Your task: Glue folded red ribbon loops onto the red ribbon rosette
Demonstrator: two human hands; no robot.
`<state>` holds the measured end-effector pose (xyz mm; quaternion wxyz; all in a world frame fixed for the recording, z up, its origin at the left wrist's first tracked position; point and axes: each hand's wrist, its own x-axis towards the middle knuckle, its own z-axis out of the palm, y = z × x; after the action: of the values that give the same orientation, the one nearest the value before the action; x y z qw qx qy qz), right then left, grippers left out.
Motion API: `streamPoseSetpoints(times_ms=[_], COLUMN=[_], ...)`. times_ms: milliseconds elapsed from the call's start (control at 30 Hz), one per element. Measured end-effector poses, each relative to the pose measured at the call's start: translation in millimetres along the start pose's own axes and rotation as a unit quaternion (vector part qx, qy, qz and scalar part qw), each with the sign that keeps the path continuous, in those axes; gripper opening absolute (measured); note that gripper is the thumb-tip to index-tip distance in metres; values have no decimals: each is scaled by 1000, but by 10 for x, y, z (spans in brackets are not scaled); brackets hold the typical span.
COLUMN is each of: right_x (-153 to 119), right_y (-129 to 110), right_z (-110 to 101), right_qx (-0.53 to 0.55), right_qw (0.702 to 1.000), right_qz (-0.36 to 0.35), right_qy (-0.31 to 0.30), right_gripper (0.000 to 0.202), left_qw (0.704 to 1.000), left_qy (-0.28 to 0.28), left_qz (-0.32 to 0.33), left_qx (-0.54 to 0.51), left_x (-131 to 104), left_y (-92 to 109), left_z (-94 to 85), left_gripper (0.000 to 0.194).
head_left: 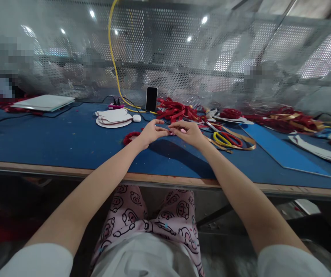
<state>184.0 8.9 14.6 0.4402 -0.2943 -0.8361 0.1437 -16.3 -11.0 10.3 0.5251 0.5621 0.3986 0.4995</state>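
Above the middle of the blue tabletop (96, 144), my left hand (151, 135) and my right hand (191, 133) meet at their fingertips. Both are closed in a pinch, thumbs and forefingers close together. Whatever lies between the fingertips is too small and too hidden to name. Beside my left hand, partly behind it, is a fuzzy dark red coil (129, 137). Scissors (226, 139) with one yellow and one red handle lie to the right of my right hand. A tangle of red ribbon (178, 110) is heaped just beyond both hands.
A phone (151, 99) stands upright at the back. White card pieces (114, 117) and a small white case (137, 118) lie left of it. On the right are a blue board (283, 150), gold ribbon (249, 143) and white strips (318, 150). A yellow cable (111, 46) hangs down.
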Motion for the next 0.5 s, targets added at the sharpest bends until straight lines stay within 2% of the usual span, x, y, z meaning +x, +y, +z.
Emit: streamPoseSetpoints(times_ms=[100, 300, 400, 500], right_x=[10, 20, 25, 24], right_y=[23, -6, -5, 4], right_z=[-16, -47, -38, -22], right_qx=[-9, -18, 10, 37], right_qw=[1000, 998, 997, 997], right_qz=[-10, 34, 50, 55], right_qy=[-25, -53, -52, -46], right_gripper=[21, 20, 23, 25], left_qw=[1000, 1000, 999, 999], left_qy=[-10, -25, -25, -17], left_qz=[1, -13, -19, -39], left_qx=[7, 12, 8, -3], left_x=[-3, 28, 56, 83], left_y=[8, -22, -40, -52], left_z=[-15, -65, -74, -74], left_gripper=[61, 72, 61, 32])
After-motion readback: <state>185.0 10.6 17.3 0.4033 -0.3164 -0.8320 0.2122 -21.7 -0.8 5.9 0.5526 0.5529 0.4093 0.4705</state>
